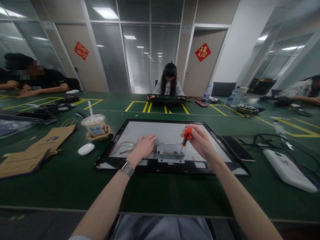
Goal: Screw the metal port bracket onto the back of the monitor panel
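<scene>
A monitor panel [135,130] with a black frame lies flat in front of me, its pale back facing up. On its near side sits a metal bracket [170,156] with a row of video ports. My right hand [201,141] grips an orange and black screwdriver [186,136], tilted, its tip down at the right part of the bracket. Stretched out flat, my left hand [145,146] rests at the bracket's left end; whether its fingertips press on the bracket cannot be made out. Thin coloured wires [125,146] run on the panel left of that hand.
A lidded drink cup [94,126], a white mouse [86,149] and a brown paper bag [47,143] are at the left. To the right lie a black phone [237,147], a white device [287,168] and dark cables. Across the green table [112,190] a person [170,80] handles another panel.
</scene>
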A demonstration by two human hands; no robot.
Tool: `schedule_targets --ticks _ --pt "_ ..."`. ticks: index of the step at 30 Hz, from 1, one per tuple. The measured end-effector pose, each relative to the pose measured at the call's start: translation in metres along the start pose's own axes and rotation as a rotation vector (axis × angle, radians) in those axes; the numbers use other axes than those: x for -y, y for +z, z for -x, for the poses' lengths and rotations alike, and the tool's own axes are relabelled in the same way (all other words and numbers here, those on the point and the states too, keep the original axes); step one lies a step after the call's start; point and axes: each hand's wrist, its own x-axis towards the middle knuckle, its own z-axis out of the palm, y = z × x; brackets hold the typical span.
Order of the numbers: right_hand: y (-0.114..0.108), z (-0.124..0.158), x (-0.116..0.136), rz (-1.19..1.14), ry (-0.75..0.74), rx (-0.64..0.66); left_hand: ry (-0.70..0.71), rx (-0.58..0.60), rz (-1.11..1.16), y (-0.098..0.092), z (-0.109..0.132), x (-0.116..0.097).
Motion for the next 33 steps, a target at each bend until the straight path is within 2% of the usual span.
schedule_targets --ticks 6,11,14,20,28,33 --pt "-0.0004 -0.0011 -0.0027 0.0 -0.056 0.016 0.009 -0.001 0.005 0.0013 -0.0004 0.0019" --pt "-0.0014 0.0 -0.001 0.051 0.028 0.02 0.004 -0.006 0.007 0.003 -0.0011 0.003" --pt "0.0016 -0.0001 0.001 0.019 0.011 0.044 0.002 -0.008 0.005 0.0035 -0.0013 0.0029" --pt "0.0007 -0.0013 -0.0012 0.033 -0.059 -0.012 0.004 -0.014 -0.004 0.0012 0.0001 0.0004" --pt "-0.0013 -0.002 0.0018 0.042 -0.015 0.012 0.003 -0.007 -0.006 -0.0021 0.0011 -0.001" --pt "-0.0022 -0.0017 -0.0023 0.073 -0.026 -0.035 0.002 -0.005 -0.002 -0.0011 0.0007 0.0001"
